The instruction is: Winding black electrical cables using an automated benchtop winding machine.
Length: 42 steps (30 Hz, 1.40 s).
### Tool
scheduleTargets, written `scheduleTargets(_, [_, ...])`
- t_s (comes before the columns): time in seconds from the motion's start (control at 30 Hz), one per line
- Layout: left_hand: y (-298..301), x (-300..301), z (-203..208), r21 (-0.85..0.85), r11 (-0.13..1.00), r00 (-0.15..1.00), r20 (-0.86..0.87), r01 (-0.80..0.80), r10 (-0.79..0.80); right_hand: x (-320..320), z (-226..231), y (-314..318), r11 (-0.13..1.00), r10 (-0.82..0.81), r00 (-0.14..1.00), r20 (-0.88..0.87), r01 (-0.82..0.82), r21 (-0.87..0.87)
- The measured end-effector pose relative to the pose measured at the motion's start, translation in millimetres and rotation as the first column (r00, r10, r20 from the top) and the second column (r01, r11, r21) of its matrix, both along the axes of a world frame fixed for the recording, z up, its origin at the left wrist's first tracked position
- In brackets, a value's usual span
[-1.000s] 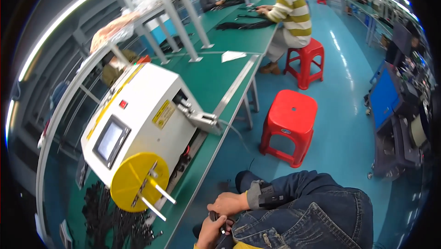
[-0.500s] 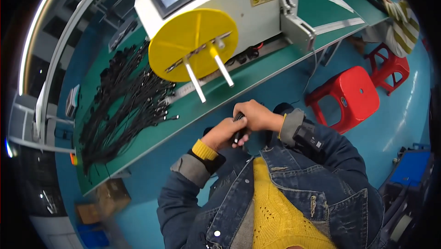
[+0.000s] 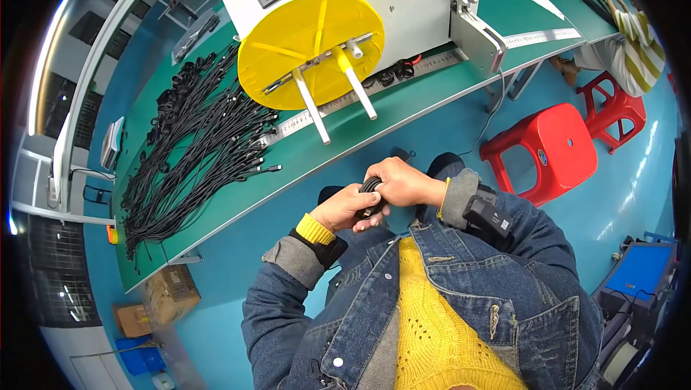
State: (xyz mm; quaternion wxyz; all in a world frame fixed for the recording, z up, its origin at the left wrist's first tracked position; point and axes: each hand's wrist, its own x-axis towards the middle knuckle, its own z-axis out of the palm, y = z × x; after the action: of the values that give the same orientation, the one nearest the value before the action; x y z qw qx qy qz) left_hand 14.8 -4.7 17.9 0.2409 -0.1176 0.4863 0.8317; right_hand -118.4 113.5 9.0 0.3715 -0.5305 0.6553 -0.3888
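Note:
A small coil of black cable (image 3: 370,201) is gripped between my two hands, just off the table's front edge. My left hand (image 3: 340,210) closes round its left side, with the thumb on top and fingertips curled beneath. From the right, my right hand (image 3: 405,183) pinches the coil's upper part; some of its fingers are hidden. In front of the hands stands a white machine (image 3: 345,23) with a yellow disc (image 3: 288,37) and two pale rods. On the table's left lies a spread of black cables (image 3: 194,152) with plugs at their ends.
The green table (image 3: 237,206) runs across, with a steel ruler (image 3: 302,122) along the machine's foot. Red stools (image 3: 554,152) stand to the right, near a person in a striped sleeve (image 3: 637,59). Cardboard boxes (image 3: 171,293) sit on the floor at lower left.
The view has shifted slightly, so the machine and table sit higher in it. My left hand has turned a little, and more of the coil shows between the hands.

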Motion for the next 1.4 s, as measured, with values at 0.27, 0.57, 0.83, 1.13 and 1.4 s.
scheduleTargets(0.27, [12,3,-6,-0.206,0.977,0.986,0.144,-0.051,0.082,13,-17,-2,0.986,-0.061,0.852,-0.519,-0.030,-0.165])
scheduleTargets(0.57, [13,3,-12,-0.510,0.820,0.943,0.053,-0.258,0.330,-13,-9,-4,0.955,-0.016,0.949,-0.314,-0.079,-0.287])
scheduleTargets(0.83, [31,-10,-7,-0.320,0.785,0.844,-0.115,-0.531,0.524,-108,-2,-67,0.744,-0.666,0.550,-0.504,0.446,-0.497])
scheduleTargets(1.13, [5,-24,3,-0.310,0.605,0.678,-0.261,-0.733,0.688,-95,-11,-57,0.840,-0.468,0.849,-0.244,0.343,-0.420])
scheduleTargets(1.4, [-19,-73,3,-0.450,0.417,0.588,-0.365,-0.790,0.722,-94,4,-53,0.936,-0.276,0.960,0.044,0.279,-0.215])
